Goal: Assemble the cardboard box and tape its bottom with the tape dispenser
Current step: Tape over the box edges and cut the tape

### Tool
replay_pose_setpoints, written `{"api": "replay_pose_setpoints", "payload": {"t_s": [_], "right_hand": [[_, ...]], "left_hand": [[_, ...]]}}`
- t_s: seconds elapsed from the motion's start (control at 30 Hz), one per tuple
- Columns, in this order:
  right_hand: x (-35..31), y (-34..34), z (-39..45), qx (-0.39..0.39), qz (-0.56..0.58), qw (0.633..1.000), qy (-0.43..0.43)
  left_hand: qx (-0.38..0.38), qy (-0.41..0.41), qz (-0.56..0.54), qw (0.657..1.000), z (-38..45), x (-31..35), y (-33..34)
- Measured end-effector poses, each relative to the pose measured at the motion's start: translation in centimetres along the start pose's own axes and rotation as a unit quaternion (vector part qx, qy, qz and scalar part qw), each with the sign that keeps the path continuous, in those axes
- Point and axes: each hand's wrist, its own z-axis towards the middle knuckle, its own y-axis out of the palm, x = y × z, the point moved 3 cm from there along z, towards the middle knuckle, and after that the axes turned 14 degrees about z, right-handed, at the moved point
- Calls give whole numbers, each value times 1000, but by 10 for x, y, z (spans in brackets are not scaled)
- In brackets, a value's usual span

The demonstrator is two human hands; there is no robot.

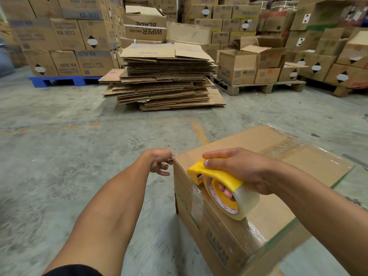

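Note:
An assembled cardboard box (282,176) stands on the concrete floor at lower right, flaps closed on top, with clear tape strips shining across them. My right hand (239,168) grips the yellow tape dispenser (217,176), fingers through the core of its clear tape roll (242,202). The dispenser sits at the box's near left top edge, where tape runs down the side. My left hand (159,162) is at the box's far left corner, fingers loosely curled and touching the corner edge. Whether it pinches anything is unclear.
A tall stack of flattened cardboard boxes (165,78) lies on the floor ahead. Behind it, stacked cartons on a blue pallet (59,80) at left and wooden pallets (258,87) at right. Bare concrete floor (79,136) lies between.

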Motion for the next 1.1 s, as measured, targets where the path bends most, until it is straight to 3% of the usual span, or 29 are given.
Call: {"api": "replay_pose_setpoints", "payload": {"t_s": [0.27, 0.37, 0.47, 0.53, 0.6, 0.7, 0.83, 0.97, 1.1], "right_hand": [[-2, 4, 0, 0, -4, 1000, -16], [-3, 6, -1, 2, -6, 1000, -17], [-3, 9, 0, 6, -10, 1000, -16], [-3, 9, 1, 9, -11, 1000, -14], [-3, 9, 1, 12, -8, 1000, -13], [-3, 9, 1, 13, -3, 1000, -15], [-4, 10, -2, 15, -15, 1000, -22], [-4, 9, -2, 20, -14, 1000, -15], [-4, 7, -3, 19, -15, 1000, -11]], "left_hand": [[-31, -31, -83, 996, -6, -9, 12], [-18, -43, -44, 998, -6, -7, 9], [14, -42, 64, 997, -10, -12, 5], [49, -38, 42, 997, -11, -20, 4], [113, 4, -64, 992, -12, -26, 1], [183, 155, -187, 953, -23, -17, -8], [116, 288, -238, 920, -47, 3, -2], [37, 297, -254, 920, -47, 10, 18], [50, 275, -238, 930, -42, 2, 28]]}}
